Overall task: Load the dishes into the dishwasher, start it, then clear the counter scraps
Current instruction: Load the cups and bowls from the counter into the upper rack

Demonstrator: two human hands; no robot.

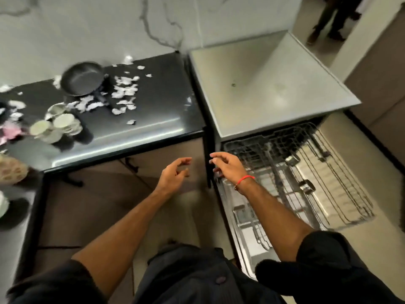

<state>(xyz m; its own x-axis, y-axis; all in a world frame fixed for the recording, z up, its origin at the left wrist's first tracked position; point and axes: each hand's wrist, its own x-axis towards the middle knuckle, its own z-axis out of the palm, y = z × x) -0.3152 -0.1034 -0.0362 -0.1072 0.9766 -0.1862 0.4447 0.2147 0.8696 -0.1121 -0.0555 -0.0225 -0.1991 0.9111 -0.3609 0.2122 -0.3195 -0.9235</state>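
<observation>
Head view: both hands' fingers loosely curled, holding nothing, beside dishwasher rack (295, 154) bearing no dishes.

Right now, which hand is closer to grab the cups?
The left hand. It hangs empty nearer the counter holding the stacked cups; the right hand is over the dishwasher rack.

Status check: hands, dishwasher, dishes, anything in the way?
Left hand and right hand empty, loosely curled. Dishwasher rack pulled out, no dishes visible. Pan, cups on counter among scraps. Nothing blocking.
</observation>
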